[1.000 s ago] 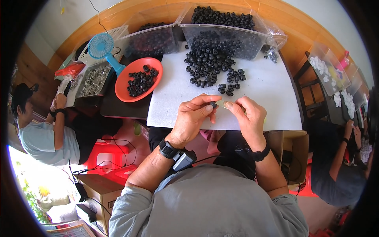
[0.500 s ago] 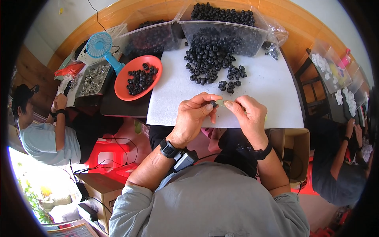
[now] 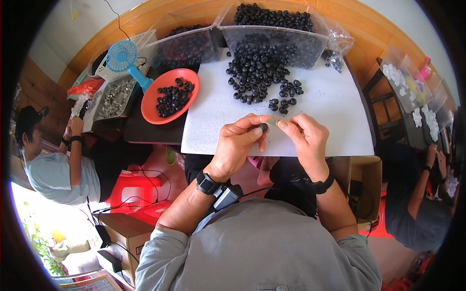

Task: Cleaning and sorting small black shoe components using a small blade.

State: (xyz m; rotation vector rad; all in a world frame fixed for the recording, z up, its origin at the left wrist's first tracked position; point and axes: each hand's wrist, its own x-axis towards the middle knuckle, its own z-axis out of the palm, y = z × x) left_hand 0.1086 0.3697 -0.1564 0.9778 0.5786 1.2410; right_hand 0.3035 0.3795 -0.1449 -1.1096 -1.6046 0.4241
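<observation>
where the white sheet (image 3: 335, 116) runs out toward us, our two hands sit over its front edge, close together with a narrow gap between their fingertips. our left hand (image 3: 235, 143) is closed on a black bead (image 3: 263, 127), pinched between thumb and fingers and set just above the sheet. our right hand (image 3: 310, 138) has thumb and forefinger clamped on a thin, pale strip (image 3: 273, 122), whose end points at our left forefinger; we cannot tell whether the two touch.

beyond the fingertips, a small cluster (image 3: 282, 105) of black beads lies near, and behind it the pile (image 3: 257, 72) spreads back against the front wall of the clear tub (image 3: 318, 35). to the right of these, we see white surface with dark specks reaching the sheet's right edge, which gives our right hand room sideways. on the left, the orange bowl (image 3: 145, 104) holds more beads and its rim laps close to the sheet's left edge. below the right front corner, beside our right forearm, stands a carton (image 3: 369, 191).
</observation>
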